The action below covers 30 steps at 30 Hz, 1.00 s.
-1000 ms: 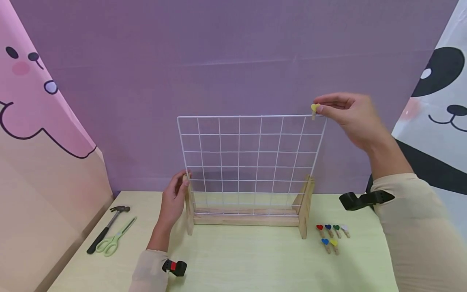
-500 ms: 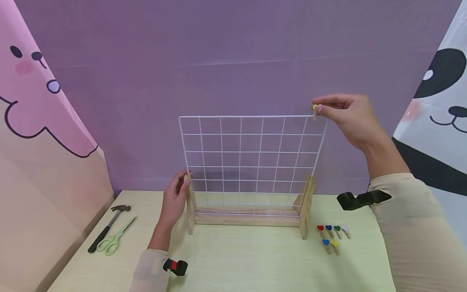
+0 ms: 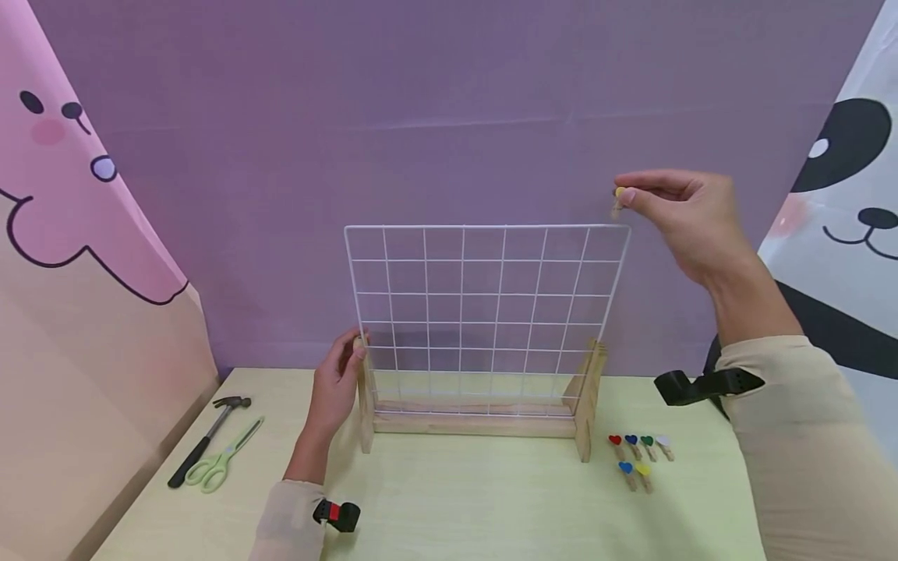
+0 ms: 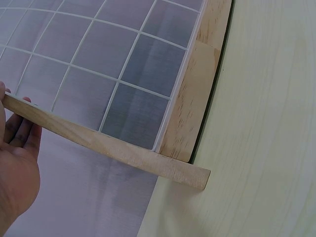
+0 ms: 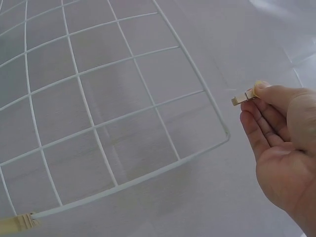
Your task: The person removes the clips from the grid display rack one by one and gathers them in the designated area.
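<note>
A small wooden clothespin [image 5: 243, 98] with a yellow heart is pinched between the thumb and fingers of my right hand [image 3: 694, 222]. It is just above the top right corner of a white wire grid [image 3: 480, 226], apart from the wire. The grid stands upright in a wooden stand [image 3: 473, 425]. My left hand [image 3: 335, 382] grips the top of the stand's left upright [image 4: 106, 145], its fingertips partly hidden behind the wood.
Several heart clothespins lie in two rows right of the stand, among them a red one [image 3: 615, 442] and a yellow one [image 3: 643, 471]. At the table's left lie a hammer [image 3: 208, 442] and green scissors [image 3: 223, 458]. A purple backdrop [image 3: 449, 101] hangs behind.
My right hand, with the yellow-heart clothespin in it, has come up and slightly right, off the grid's top wire. The left hand keeps its grip on the stand.
</note>
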Each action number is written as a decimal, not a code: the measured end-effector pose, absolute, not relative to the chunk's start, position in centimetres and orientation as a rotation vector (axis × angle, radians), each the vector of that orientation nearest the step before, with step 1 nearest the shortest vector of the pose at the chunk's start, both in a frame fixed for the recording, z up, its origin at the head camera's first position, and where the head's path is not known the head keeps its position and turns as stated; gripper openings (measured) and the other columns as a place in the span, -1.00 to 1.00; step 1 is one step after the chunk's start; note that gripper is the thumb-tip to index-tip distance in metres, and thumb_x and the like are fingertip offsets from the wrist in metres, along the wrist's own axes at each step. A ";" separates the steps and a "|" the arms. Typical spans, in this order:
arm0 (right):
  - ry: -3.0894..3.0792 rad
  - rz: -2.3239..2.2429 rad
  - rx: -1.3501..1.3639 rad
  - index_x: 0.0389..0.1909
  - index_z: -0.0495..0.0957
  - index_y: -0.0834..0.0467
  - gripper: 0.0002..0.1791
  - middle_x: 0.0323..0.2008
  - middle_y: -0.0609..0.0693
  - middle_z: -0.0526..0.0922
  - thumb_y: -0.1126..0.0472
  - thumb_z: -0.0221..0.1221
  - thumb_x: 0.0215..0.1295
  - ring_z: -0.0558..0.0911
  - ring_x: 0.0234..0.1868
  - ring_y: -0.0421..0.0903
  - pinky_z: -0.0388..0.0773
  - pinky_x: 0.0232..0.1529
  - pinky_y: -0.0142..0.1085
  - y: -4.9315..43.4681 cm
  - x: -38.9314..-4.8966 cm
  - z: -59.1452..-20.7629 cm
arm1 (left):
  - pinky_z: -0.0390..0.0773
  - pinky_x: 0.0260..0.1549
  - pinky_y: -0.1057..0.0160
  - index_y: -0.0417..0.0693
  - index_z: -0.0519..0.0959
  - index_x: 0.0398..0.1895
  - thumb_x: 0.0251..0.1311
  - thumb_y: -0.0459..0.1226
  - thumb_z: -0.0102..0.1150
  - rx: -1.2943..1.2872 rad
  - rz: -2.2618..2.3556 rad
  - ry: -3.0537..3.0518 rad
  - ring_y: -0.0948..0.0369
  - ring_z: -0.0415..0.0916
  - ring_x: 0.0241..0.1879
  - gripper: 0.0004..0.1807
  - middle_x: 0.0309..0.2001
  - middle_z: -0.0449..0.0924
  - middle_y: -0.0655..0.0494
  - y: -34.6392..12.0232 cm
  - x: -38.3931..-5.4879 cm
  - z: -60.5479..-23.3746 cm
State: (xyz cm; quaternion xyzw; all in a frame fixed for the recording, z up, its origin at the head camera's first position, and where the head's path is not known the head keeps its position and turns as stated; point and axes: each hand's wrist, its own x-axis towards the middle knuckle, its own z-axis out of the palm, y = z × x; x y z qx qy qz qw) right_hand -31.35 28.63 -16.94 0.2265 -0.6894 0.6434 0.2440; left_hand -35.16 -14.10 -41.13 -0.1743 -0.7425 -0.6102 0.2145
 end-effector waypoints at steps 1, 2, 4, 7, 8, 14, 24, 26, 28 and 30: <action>-1.859 1.784 0.644 -0.05 0.76 0.30 -0.75 -0.24 -0.08 0.85 0.43 0.38 0.25 0.77 -0.21 -0.23 0.59 0.02 -0.57 28.7 -31.3 -16.9 | 0.44 0.08 0.60 -0.21 0.40 0.43 0.58 -0.30 -0.01 -0.486 -1.694 -2.058 -0.10 0.49 0.36 -0.56 0.32 0.55 -0.25 -14.1 -35.1 -41.1; -1.842 1.806 0.663 -0.04 0.75 0.32 -0.74 -0.23 -0.06 0.85 0.44 0.37 0.24 0.77 -0.20 -0.21 0.59 0.03 -0.56 28.7 -31.2 -17.0 | 0.45 0.09 0.59 -0.22 0.40 0.43 0.58 -0.30 -0.02 -0.487 -1.694 -2.058 -0.10 0.49 0.36 -0.56 0.33 0.55 -0.27 -14.1 -35.1 -41.2; -1.830 1.821 0.688 -0.03 0.75 0.33 -0.74 -0.21 -0.04 0.85 0.45 0.36 0.25 0.77 -0.20 -0.20 0.59 0.04 -0.56 28.8 -31.0 -17.0 | 0.50 0.16 0.48 -0.23 0.39 0.44 0.58 -0.29 -0.02 -0.483 -1.693 -2.064 -0.10 0.49 0.36 -0.56 0.33 0.54 -0.27 -14.1 -35.1 -41.2; -1.852 1.790 0.692 0.00 0.73 0.34 -0.72 -0.20 -0.05 0.84 0.43 0.36 0.26 0.77 -0.17 -0.20 0.59 0.05 -0.56 29.1 -30.7 -17.1 | 0.52 0.28 0.20 -0.22 0.39 0.44 0.59 -0.29 -0.02 -0.479 -1.690 -2.073 -0.09 0.49 0.36 -0.56 0.34 0.53 -0.29 -14.1 -35.1 -41.2; -1.875 1.760 0.679 0.01 0.73 0.34 -0.71 -0.19 -0.06 0.84 0.41 0.37 0.27 0.76 -0.15 -0.21 0.58 0.04 -0.57 29.2 -30.5 -17.1 | 0.51 0.30 0.15 -0.22 0.39 0.44 0.58 -0.29 -0.02 -0.477 -1.690 -2.073 -0.08 0.49 0.36 -0.56 0.34 0.53 -0.28 -14.1 -35.1 -41.2; -2.043 1.510 0.533 0.16 0.67 0.26 -0.62 -0.09 -0.19 0.79 0.26 0.35 0.35 0.68 -0.02 -0.27 0.52 0.03 -0.67 30.2 -29.1 -17.6 | 0.45 0.13 0.58 -0.24 0.40 0.42 0.58 -0.30 -0.01 -0.485 -1.695 -2.054 -0.08 0.49 0.35 -0.57 0.32 0.54 -0.28 -14.1 -35.2 -41.3; -2.063 1.401 0.529 0.18 0.65 0.28 -0.63 -0.08 -0.23 0.79 0.30 0.29 0.39 0.70 -0.06 -0.29 0.51 0.04 -0.68 31.7 -27.9 -18.8 | 0.46 0.14 0.56 -0.22 0.39 0.43 0.59 -0.29 -0.02 -0.477 -1.691 -2.072 -0.08 0.48 0.35 -0.56 0.34 0.53 -0.29 -14.1 -35.0 -41.2; -2.120 1.296 0.471 0.21 0.64 0.25 -0.63 -0.08 -0.30 0.77 0.26 0.27 0.43 0.68 -0.03 -0.32 0.50 0.04 -0.70 32.0 -27.7 -19.2 | 0.41 0.08 0.63 -0.22 0.39 0.43 0.59 -0.29 -0.02 -0.473 -1.695 -2.068 -0.07 0.49 0.35 -0.56 0.33 0.53 -0.29 -14.0 -34.9 -41.2; -2.164 1.228 0.416 0.22 0.64 0.21 -0.63 -0.09 -0.36 0.76 0.23 0.26 0.45 0.67 -0.02 -0.35 0.48 0.03 -0.71 32.4 -27.4 -19.7 | 0.42 0.08 0.62 -0.22 0.40 0.43 0.59 -0.29 -0.02 -0.472 -1.697 -2.064 -0.07 0.49 0.35 -0.57 0.33 0.53 -0.29 -14.0 -34.8 -41.1; -2.186 1.213 0.379 0.23 0.64 0.19 -0.62 -0.10 -0.38 0.76 0.20 0.26 0.46 0.66 -0.01 -0.37 0.48 0.01 -0.72 32.9 -27.1 -20.2 | 0.43 0.09 0.61 -0.23 0.40 0.42 0.58 -0.29 -0.02 -0.478 -1.692 -2.062 -0.11 0.49 0.34 -0.57 0.32 0.54 -0.30 -13.9 -34.7 -41.0</action>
